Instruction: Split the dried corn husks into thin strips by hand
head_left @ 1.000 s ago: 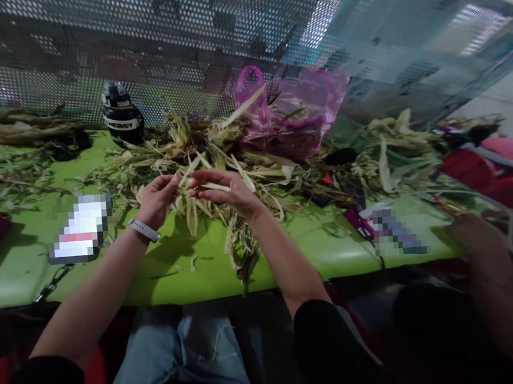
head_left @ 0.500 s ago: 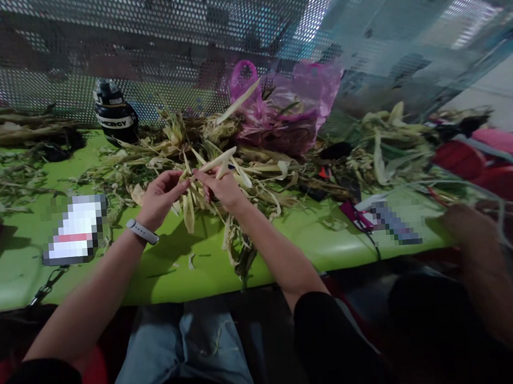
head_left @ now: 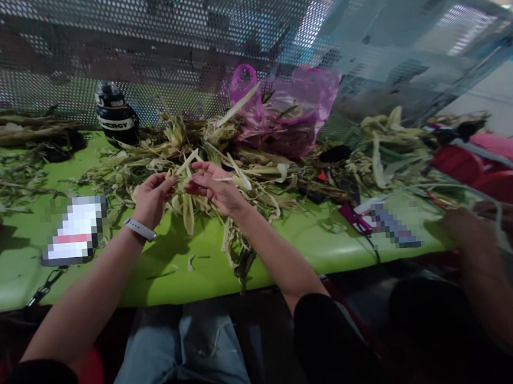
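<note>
Over the green table [head_left: 192,274], my left hand [head_left: 153,197] and my right hand [head_left: 214,186] meet above a heap of dried corn husks [head_left: 200,155]. Both pinch the same pale husk strip [head_left: 186,162], which sticks up between my fingertips. More strips hang down from my hands toward the table. A grey watch band [head_left: 139,229] circles my left wrist.
A black bottle [head_left: 115,114] stands at the back left by the perforated metal screen [head_left: 137,35]. A pink plastic bag [head_left: 286,113] lies behind the heap. A blurred phone [head_left: 75,230] rests at left. Another person's hand [head_left: 468,228] works with a cord at right, beside more husks [head_left: 390,140].
My hands shifted slightly left and the husk strip between them tilted more upright. The right hand's fingers opened a little around it. The other person's hand stayed at the right edge.
</note>
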Demonstrator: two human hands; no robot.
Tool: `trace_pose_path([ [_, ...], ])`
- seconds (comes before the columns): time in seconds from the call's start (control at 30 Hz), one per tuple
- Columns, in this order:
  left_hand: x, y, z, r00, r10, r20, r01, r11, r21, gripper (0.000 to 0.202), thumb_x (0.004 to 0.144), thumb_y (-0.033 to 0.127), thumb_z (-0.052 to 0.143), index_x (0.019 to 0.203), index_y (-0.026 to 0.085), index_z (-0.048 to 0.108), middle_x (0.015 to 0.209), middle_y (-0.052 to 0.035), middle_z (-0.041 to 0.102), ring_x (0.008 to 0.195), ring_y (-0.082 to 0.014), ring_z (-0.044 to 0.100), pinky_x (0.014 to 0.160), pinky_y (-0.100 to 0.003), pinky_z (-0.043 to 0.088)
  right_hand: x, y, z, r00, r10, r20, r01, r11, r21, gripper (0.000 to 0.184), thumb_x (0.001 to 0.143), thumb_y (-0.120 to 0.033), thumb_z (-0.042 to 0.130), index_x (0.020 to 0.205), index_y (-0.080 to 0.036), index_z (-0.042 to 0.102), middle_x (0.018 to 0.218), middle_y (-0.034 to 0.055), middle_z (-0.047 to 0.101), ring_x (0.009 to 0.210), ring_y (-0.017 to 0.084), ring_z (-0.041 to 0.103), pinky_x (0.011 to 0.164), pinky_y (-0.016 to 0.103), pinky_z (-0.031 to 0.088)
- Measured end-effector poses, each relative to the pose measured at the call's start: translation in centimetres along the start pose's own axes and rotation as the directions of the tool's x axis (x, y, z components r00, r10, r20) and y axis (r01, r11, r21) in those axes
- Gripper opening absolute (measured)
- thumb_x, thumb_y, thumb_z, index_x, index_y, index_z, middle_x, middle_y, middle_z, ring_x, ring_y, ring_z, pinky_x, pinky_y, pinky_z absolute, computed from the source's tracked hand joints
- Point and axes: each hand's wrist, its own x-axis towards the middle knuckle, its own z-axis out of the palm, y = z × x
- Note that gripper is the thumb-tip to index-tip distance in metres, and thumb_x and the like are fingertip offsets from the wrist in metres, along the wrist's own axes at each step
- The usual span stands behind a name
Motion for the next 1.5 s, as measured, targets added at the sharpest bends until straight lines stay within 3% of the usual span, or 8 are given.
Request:
trace_pose_path([
  [0.13, 0.1, 0.3, -0.1, 0.998, -0.061, -0.003, 0.061, 0.997, -0.053, 0.024, 0.057, 0.016, 0.082, 0.073, 0.015, 0.065, 0.066, 0.0016, 0.064, 0.053, -0.0045, 0.052, 0.052, -0.018, 0.04, -0.2, -0.2, 0.0, 0.988, -0.067, 0.14, 0.072, 0.997, -0.027, 0.051, 0.064, -0.033, 0.087, 0.107, -0.02, 0.062, 0.105, 0.0043, 0.073, 0.103, 0.017, 0.07, 0.095, 0.032, 0.057],
  [0.27, -0.1, 0.1, -0.2, 0.999, 0.004, 0.046, -0.007, 0.998, 0.07, 0.028, 0.059, 0.019, 0.085, 0.079, 0.016, 0.065, 0.066, 0.0014, 0.066, 0.053, -0.0062, 0.054, 0.05, -0.018, 0.038, 0.0, 0.3, -0.3, 0.986, -0.063, 0.154, 0.09, 0.981, -0.174, 0.046, 0.076, -0.056, 0.074, 0.098, -0.017, 0.064, 0.084, 0.0032, 0.074, 0.069, 0.013, 0.072, 0.066, 0.024, 0.06],
  [0.37, -0.3, -0.1, -0.2, 0.994, 0.053, 0.097, -0.068, 0.984, 0.164, 0.035, 0.059, 0.021, 0.087, 0.083, 0.018, 0.062, 0.062, 0.0039, 0.063, 0.053, -0.0074, 0.055, 0.05, -0.018, 0.038, 0.1, 0.4, -0.5, 0.987, -0.052, 0.151, 0.095, 0.95, -0.297, 0.056, 0.08, -0.07, 0.061, 0.099, -0.016, 0.062, 0.064, -0.0018, 0.068, 0.043, 0.008, 0.059, 0.042, 0.019, 0.047],
  [0.57, -0.6, -0.2, -0.1, 0.983, 0.012, 0.184, -0.049, 0.98, 0.195, 0.037, 0.06, 0.024, 0.087, 0.083, 0.018, 0.059, 0.062, 0.0051, 0.061, 0.052, -0.0063, 0.055, 0.048, -0.016, 0.037, -0.2, 0.3, -0.4, 0.989, -0.076, 0.126, 0.126, 0.879, -0.459, 0.046, 0.09, -0.065, 0.051, 0.092, -0.02, 0.058, 0.047, -0.0073, 0.056, 0.029, 0.005, 0.038, 0.031, 0.019, 0.028],
  [1.0, -1.1, 0.6, 0.5, 0.969, -0.138, 0.203, 0.122, 0.989, 0.09, 0.042, 0.059, 0.014, 0.086, 0.077, 0.019, 0.049, 0.058, 0.0077, 0.059, 0.042, -0.0032, 0.049, 0.041, -0.013, 0.038, 0.2, 1.3, -1.0, 0.978, -0.197, 0.065, 0.2, 0.807, -0.555, 0.036, 0.091, -0.056, 0.054, 0.096, -0.021, 0.058, 0.046, -0.0088, 0.048, 0.039, 0.009, 0.045, 0.045, 0.022, 0.035],
  [1.17, -0.5, 0.6, 0.2, 0.974, -0.184, 0.133, 0.184, 0.983, 0.014, 0.04, 0.062, 0.008, 0.083, 0.079, 0.019, 0.049, 0.062, 0.0058, 0.064, 0.043, -0.0032, 0.052, 0.04, -0.011, 0.038, 0.1, 0.7, -1.3, 0.914, -0.364, 0.178, 0.377, 0.604, -0.702, 0.028, 0.093, -0.045, 0.054, 0.091, -0.019, 0.063, 0.07, -0.0007, 0.062, 0.061, 0.011, 0.055, 0.063, 0.025, 0.042],
  [1.33, -0.3, 0.2, -0.1, 0.983, -0.12, 0.142, 0.115, 0.993, 0.04, 0.036, 0.063, 0.008, 0.081, 0.08, 0.018, 0.051, 0.061, 0.0064, 0.062, 0.048, -0.004, 0.055, 0.044, -0.011, 0.041, 0.1, 0.0, -1.5, 0.888, -0.332, 0.319, 0.442, 0.421, -0.792, 0.025, 0.092, -0.037, 0.054, 0.081, -0.017, 0.064, 0.079, 0.0032, 0.06, 0.074, 0.014, 0.054, 0.071, 0.028, 0.04],
  [1.5, -0.1, -0.2, -0.2, 0.982, 0.013, 0.19, -0.05, 0.98, 0.192, 0.033, 0.067, 0.013, 0.08, 0.082, 0.019, 0.051, 0.059, 0.0075, 0.059, 0.046, -0.0049, 0.053, 0.045, -0.015, 0.043, 0.2, 0.0, -1.7, 0.923, -0.241, 0.301, 0.381, 0.444, -0.811, 0.03, 0.092, -0.039, 0.051, 0.073, -0.017, 0.059, 0.076, 0.003, 0.059, 0.073, 0.014, 0.052, 0.071, 0.029, 0.038],
])
